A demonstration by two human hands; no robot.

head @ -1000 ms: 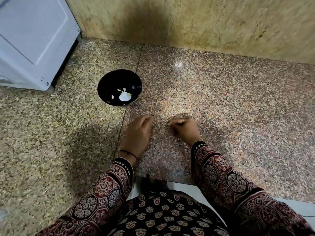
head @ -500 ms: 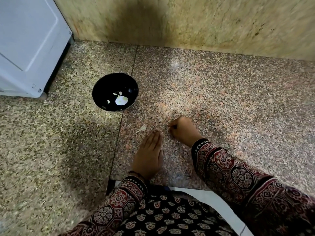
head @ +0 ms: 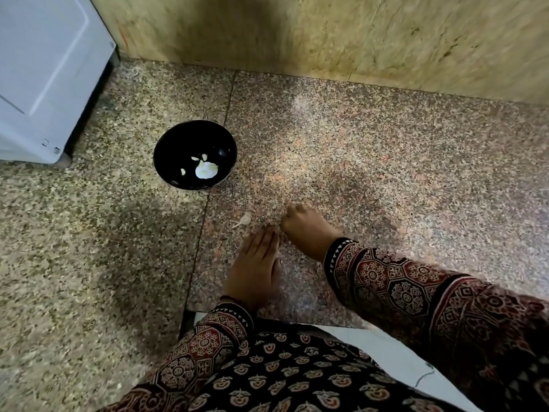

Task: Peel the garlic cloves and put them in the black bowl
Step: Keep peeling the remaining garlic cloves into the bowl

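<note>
The black bowl [head: 178, 144] is sitting well beyond the left fingertips, holding a few pale garlic cloves [head: 206, 171]. The left hand [head: 255, 269] is lying flat, fingers released. The right hand [head: 309, 230] is curling its fingers; I cannot tell whether they are grasping anything. A pale garlic piece [head: 244, 219] is lying just past the left fingertips.

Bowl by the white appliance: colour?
The bowl is black, seen best in the head view.

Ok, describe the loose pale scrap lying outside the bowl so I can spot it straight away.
From the white cabinet on the left, go right to the black bowl. Nearer the person, between the bowl and the left hand, lies a small pale scrap. It is the only pale piece lying on the stone rather than inside the bowl.
</note>
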